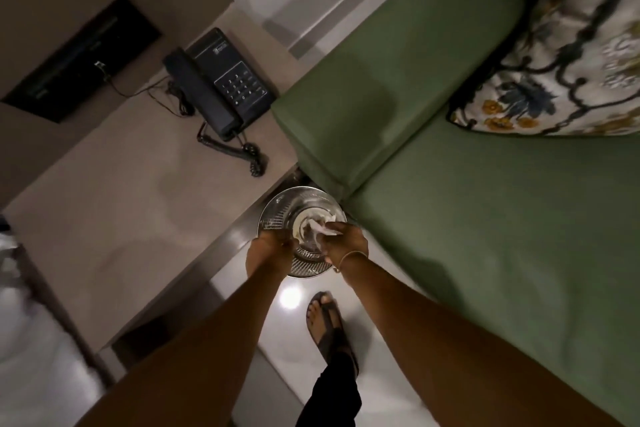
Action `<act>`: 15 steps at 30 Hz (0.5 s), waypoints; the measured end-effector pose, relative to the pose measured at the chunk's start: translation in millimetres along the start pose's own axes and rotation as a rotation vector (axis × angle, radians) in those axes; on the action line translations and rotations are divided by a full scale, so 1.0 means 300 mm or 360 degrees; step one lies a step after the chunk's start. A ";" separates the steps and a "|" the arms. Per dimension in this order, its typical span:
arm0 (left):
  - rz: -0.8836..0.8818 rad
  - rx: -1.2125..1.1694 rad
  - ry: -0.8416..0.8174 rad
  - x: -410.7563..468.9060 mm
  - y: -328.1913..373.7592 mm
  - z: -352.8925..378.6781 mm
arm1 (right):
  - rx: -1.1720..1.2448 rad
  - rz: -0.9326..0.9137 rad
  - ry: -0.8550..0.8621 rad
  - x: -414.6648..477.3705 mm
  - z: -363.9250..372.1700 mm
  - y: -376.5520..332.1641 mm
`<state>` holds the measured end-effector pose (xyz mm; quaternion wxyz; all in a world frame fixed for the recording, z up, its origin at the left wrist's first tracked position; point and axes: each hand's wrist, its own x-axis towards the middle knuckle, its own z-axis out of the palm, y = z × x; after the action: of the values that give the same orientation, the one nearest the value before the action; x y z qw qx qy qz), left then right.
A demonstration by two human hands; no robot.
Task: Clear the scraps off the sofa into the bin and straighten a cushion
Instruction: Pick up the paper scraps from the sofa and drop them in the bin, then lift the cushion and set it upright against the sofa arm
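Right grip [341, 236] pinching scrap [320, 226] over bin [277, 208]

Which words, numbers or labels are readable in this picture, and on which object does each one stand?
"1 2 3", with further digits below too blurred to be sure of: the keypad of the black telephone.
Small pale label near the telephone's top edge: too small to read.
Dark wall panel: no readable text.
Metal bin, sofa, cushion: no text.

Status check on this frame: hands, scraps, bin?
Both hands over the bin. Right hand pinching white scrap above the opening; left hand at the rim, grip unclear. Sofa seat shows no scraps. Nothing blocking.
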<state>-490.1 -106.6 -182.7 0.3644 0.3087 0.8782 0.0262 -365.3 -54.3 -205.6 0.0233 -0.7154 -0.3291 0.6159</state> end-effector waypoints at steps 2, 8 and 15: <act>0.0147 0.0029 -0.0054 -0.096 0.090 -0.030 | -0.0035 -0.0077 -0.0064 -0.080 -0.097 -0.026; 0.0462 0.0162 -0.0196 -0.335 0.479 -0.066 | -0.0236 -0.0414 0.0066 -0.276 -0.603 -0.055; 0.0559 -0.0250 -0.0050 -0.451 1.050 -0.047 | 0.0057 -0.0546 0.0556 -0.306 -1.337 -0.174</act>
<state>-261.0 74.4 -2.4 0.3908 0.4282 0.8003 0.1530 -30.9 89.9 -6.8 0.1967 -0.7442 -0.4257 0.4757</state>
